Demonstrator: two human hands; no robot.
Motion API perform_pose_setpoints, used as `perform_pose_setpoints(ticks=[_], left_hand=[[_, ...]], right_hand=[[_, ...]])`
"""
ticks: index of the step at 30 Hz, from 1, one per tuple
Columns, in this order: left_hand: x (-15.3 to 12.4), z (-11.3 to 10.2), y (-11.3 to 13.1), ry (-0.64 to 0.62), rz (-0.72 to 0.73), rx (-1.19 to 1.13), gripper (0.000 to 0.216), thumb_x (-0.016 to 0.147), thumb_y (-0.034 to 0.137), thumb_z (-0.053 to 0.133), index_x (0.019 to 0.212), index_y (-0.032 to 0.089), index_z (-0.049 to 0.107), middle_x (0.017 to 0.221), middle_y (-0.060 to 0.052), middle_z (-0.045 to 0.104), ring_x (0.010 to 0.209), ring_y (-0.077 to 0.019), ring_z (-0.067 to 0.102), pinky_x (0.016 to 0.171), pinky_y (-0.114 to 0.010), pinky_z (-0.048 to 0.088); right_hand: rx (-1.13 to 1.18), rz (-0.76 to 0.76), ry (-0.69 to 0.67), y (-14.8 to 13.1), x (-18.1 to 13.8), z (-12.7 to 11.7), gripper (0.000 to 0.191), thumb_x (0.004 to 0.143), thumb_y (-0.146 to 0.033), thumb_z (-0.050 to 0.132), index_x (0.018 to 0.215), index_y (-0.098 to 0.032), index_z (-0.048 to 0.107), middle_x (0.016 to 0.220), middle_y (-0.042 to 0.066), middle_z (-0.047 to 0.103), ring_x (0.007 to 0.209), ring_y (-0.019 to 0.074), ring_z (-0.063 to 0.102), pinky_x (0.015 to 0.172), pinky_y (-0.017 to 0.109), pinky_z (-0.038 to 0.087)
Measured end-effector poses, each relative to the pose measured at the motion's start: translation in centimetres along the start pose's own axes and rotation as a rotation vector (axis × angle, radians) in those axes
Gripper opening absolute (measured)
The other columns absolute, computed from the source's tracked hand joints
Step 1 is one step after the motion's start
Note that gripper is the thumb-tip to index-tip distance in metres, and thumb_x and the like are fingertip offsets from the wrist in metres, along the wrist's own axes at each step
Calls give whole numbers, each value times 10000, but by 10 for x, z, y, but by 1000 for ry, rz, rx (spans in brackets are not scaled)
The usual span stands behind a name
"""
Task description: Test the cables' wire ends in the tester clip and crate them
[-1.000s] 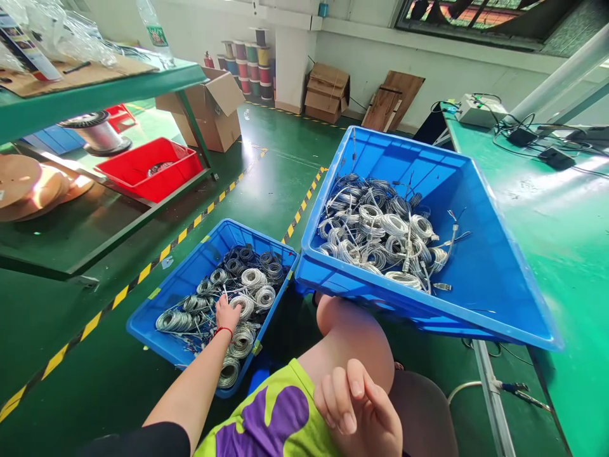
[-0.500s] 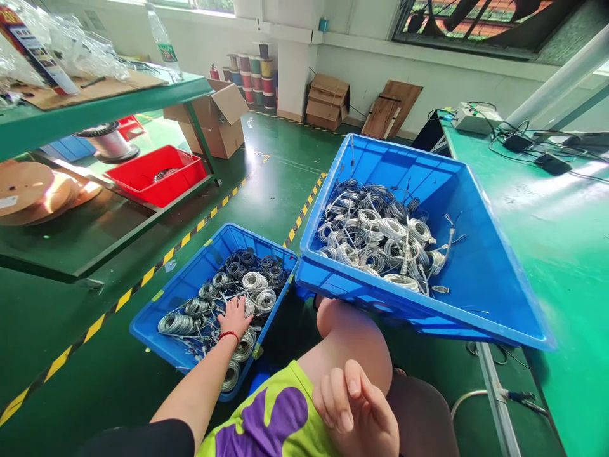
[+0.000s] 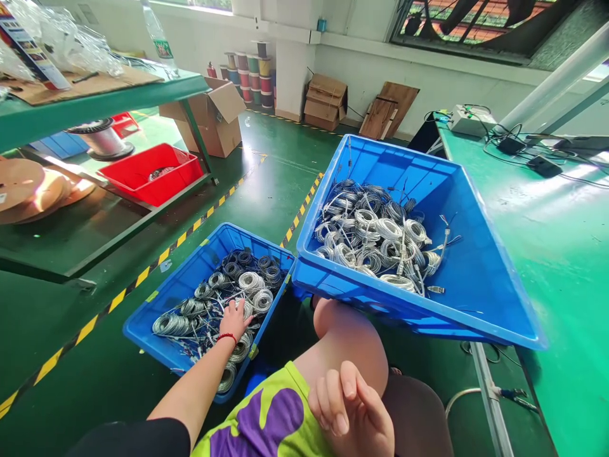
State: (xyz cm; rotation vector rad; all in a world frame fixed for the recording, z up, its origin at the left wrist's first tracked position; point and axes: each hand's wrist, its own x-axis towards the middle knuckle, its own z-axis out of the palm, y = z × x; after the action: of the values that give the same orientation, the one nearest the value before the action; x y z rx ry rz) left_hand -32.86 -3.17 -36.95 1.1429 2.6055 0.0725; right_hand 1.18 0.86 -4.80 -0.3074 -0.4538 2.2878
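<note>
In the smaller blue bin at the lower left, my left hand reaches down among the cables. Its thumb and fingers close around a pale cable coil, partly hidden by the hand. Black cable coils and silvery ones lie around it, with loose cable ends between. My right hand is above my lap with its fingers loosely curled, and nothing shows in them. A larger blue bin at the right holds a heap of coiled cables with connectors on their ends.
A green table runs along the right, bearing a power box and tangled cords. At the left stands a green bench with a plastic bottle; beneath it sit a red bin and wire spools. Cardboard boxes stand by the wall.
The whole view has shifted slightly left. My left hand stays at the same coil, its fingers drawn a little closer together. My right hand keeps its curled pose.
</note>
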Motion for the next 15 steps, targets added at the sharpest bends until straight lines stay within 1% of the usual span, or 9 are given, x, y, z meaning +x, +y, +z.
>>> perform_pose_setpoints(ticks=[5, 9, 11, 13, 15], left_hand=[[1, 3, 1, 42, -7, -3, 570, 1114, 468, 762, 1610, 226, 623, 1686, -168, 588, 1466, -388, 646, 1180, -625, 600], [5, 6, 2, 36, -13, -2, 564, 1110, 469, 765, 1600, 225, 629, 1687, -165, 586, 1468, -387, 638, 1195, -630, 582], [5, 8, 3, 27, -8, -2, 561, 1109, 465, 763, 1598, 225, 628, 1684, -161, 585, 1461, -385, 637, 1191, -626, 579], [3, 8, 6, 18, -5, -5, 563, 1112, 459, 756, 1606, 227, 620, 1693, -159, 574, 1468, -390, 626, 1191, -628, 572], [1, 8, 9, 13, -10, -13, 578, 1114, 459, 746, 1625, 232, 603, 1713, -158, 553, 1498, -400, 597, 1213, -639, 545]], right_hand=[[15, 5, -16, 1, 1, -1, 348, 1133, -463, 536, 888, -300, 722, 565, -54, 340, 530, 178, 236, 726, 407, 499], [11, -6, -11, -1, 0, 0, 341, 1123, -479, 565, 887, -301, 734, 551, -55, 333, 531, 186, 268, 720, 395, 502], [4, 16, 6, -3, -3, -1, 331, 1115, -482, 604, 882, -292, 743, 556, -54, 365, 534, 179, 260, 713, 378, 502], [2, 72, 36, -5, -5, -2, 322, 1102, -490, 646, 879, -284, 752, 580, -43, 427, 546, 174, 251, 700, 358, 496], [16, 97, 60, -4, -8, -4, 323, 1101, -490, 653, 880, -280, 758, 597, -31, 466, 552, 176, 253, 675, 338, 482]])
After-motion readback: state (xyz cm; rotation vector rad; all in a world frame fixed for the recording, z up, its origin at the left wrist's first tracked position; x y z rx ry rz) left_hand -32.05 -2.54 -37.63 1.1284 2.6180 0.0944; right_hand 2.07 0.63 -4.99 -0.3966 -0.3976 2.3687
